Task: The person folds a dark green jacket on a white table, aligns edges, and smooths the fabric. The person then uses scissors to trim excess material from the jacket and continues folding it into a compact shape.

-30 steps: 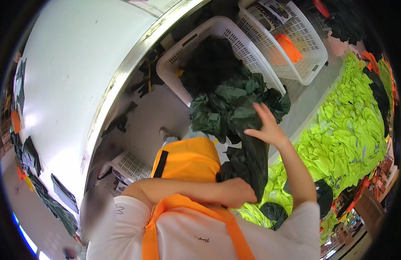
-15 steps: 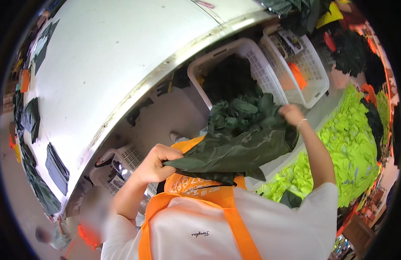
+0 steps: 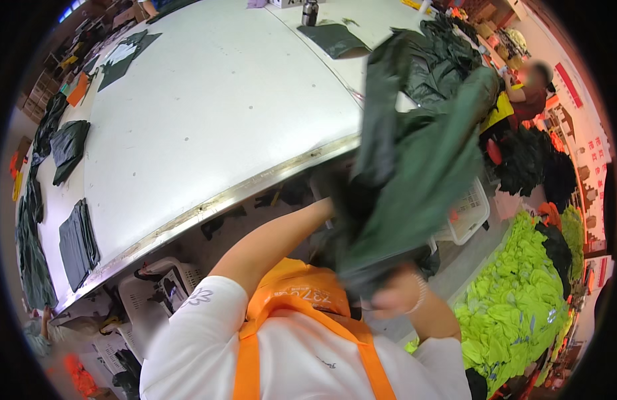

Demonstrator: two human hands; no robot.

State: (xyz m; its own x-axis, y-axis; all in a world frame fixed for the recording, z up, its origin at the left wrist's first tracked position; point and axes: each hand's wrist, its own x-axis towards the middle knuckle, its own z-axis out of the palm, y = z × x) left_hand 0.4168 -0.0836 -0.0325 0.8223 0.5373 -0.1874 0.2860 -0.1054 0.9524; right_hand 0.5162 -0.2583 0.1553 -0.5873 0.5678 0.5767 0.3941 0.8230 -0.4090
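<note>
In the head view, the person's hands are both up in front of the chest, buried in a large dark green fabric garment (image 3: 422,167) that hangs lifted in the air over the near edge of the wide white tabletop (image 3: 208,120). The right hand (image 3: 396,300) shows at the garment's lower end, blurred, with its fingers curled closed on a bunched fold of the cloth just above the orange apron (image 3: 302,300) worn over a white shirt. The left hand (image 3: 335,208) cannot be seen clearly: the bare forearm rises from the white sleeve and disappears into the cloth near the tabletop's metal rim, so it looks wrapped in or gripping the garment, but whether the fingers are closed cannot be told. The garment's long axis runs from the lower end at the right hand up and away to the right, toward the far side of the tabletop, so most of its bulk lies above and beyond both hands; the right hand is the nearer one to its bottom edge, the left to its middle. On the tabletop lie several flat dark green folded pieces (image 3: 77,243) along the left side, well apart from the hands. To the right stand a white plastic laundry basket (image 3: 470,217) and, on the floor, a heap of bright yellow-green garments (image 3: 522,300). Another person in a yellow vest (image 3: 502,107) works at the far right.
</note>
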